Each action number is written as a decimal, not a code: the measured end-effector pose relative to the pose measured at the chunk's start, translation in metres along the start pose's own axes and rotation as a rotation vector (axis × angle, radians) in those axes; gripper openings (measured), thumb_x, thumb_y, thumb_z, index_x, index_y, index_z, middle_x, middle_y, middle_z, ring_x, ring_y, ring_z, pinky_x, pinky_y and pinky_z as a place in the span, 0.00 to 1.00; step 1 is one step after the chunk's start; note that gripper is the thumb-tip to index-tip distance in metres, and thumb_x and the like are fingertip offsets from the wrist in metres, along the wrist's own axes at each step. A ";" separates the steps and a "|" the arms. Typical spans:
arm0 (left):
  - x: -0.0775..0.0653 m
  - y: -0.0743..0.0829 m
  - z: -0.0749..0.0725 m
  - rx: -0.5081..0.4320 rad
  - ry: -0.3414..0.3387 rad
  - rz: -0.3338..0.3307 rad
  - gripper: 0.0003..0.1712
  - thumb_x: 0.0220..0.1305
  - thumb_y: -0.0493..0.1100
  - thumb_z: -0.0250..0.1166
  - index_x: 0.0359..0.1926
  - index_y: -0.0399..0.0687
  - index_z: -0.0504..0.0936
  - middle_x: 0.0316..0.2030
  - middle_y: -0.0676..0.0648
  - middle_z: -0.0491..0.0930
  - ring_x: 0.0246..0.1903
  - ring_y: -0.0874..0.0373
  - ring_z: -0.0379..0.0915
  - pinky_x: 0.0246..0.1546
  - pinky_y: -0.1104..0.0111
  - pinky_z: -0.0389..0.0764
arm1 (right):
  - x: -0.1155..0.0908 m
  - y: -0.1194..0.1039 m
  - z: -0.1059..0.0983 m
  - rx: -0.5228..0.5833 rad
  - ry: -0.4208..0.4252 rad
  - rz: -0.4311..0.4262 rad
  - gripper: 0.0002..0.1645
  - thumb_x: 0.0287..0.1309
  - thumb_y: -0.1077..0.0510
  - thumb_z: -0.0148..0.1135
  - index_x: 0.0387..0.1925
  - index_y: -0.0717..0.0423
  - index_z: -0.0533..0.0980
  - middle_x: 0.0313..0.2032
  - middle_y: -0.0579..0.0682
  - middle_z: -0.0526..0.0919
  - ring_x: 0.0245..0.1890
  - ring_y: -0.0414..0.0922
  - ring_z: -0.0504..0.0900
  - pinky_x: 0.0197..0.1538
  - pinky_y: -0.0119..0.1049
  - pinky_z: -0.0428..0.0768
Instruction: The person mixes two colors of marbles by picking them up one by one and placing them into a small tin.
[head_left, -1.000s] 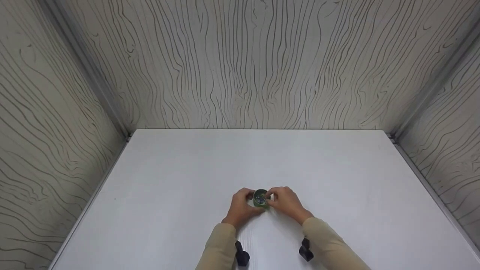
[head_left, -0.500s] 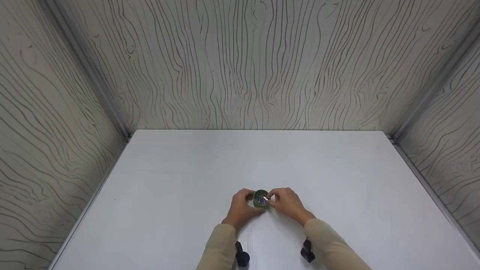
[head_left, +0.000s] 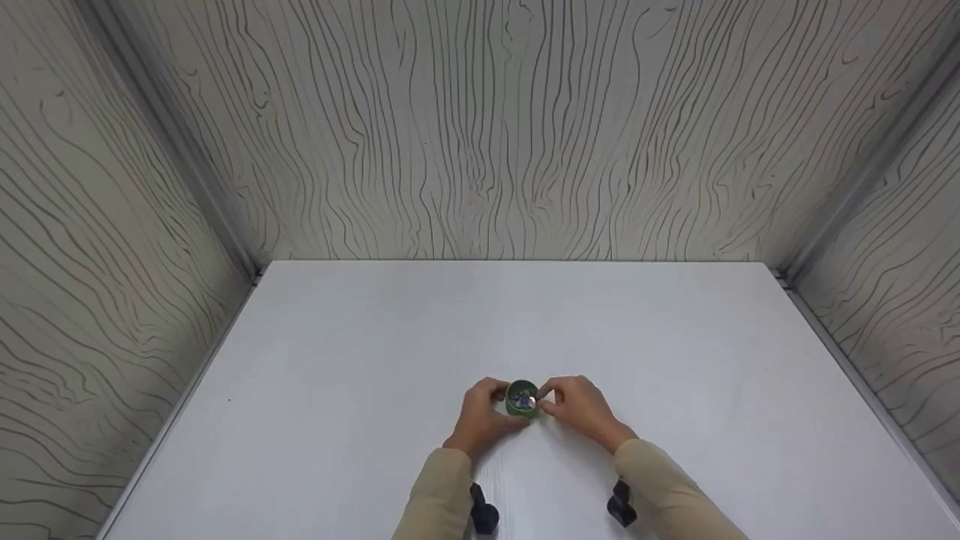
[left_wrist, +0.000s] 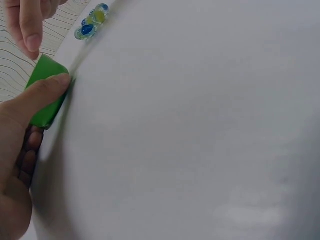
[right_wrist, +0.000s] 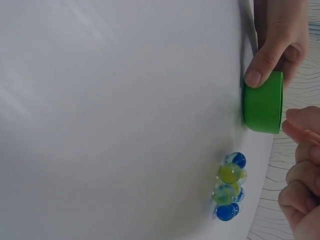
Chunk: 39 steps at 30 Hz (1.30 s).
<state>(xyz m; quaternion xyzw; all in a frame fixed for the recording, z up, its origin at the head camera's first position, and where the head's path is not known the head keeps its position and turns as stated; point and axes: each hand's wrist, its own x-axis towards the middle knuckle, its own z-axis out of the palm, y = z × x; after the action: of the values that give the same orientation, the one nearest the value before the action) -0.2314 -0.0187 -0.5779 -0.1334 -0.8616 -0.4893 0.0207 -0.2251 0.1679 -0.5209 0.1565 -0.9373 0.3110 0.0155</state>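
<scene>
A small green cup (head_left: pixel 521 397) stands tilted slightly towards the head camera, with blue and clear shiny pieces showing inside. My left hand (head_left: pixel 484 416) grips it from the left; its thumb (left_wrist: pixel 50 87) lies along the near side in the left wrist view. At the cup's right rim is my right hand (head_left: pixel 577 405), thumb and index fingertips close together beside a pale shiny spot; I cannot tell whether they pinch something. Several glass marbles (right_wrist: pixel 230 185), blue, yellow and clear, lie clustered on the table next to the cup; the right hand hides them in the head view.
The white table (head_left: pixel 337 360) runs back to a wood-patterned wall (head_left: pixel 480 127). Similar panels close off the left and right sides. Dark wrist devices (head_left: pixel 485 517) hang under both beige sleeves (head_left: pixel 431 495).
My right hand has drawn slightly right, its fingertips moving from inside the cup to its rim. The shiny spot has appeared by them. My left hand and the cup have barely moved.
</scene>
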 end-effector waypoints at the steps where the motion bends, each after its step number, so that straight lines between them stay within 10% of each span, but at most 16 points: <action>1: 0.000 0.000 0.000 0.000 0.002 0.003 0.28 0.42 0.45 0.78 0.45 0.41 0.80 0.40 0.47 0.82 0.43 0.57 0.76 0.49 0.67 0.79 | 0.000 0.000 0.000 -0.002 -0.003 0.004 0.04 0.51 0.61 0.68 0.32 0.54 0.84 0.15 0.43 0.72 0.18 0.33 0.61 0.22 0.24 0.59; 39: -0.002 0.008 -0.003 -0.028 -0.033 -0.130 0.30 0.43 0.45 0.78 0.50 0.46 0.79 0.45 0.51 0.80 0.47 0.60 0.74 0.56 0.62 0.77 | -0.004 0.015 -0.020 -0.017 -0.014 0.132 0.06 0.54 0.60 0.66 0.34 0.56 0.84 0.19 0.45 0.78 0.21 0.36 0.68 0.26 0.26 0.65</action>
<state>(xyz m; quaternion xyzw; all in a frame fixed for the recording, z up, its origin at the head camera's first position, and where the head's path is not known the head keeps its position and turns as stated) -0.2272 -0.0173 -0.5698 -0.0856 -0.8617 -0.4995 -0.0270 -0.2269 0.1918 -0.5142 0.0963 -0.9482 0.3025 -0.0103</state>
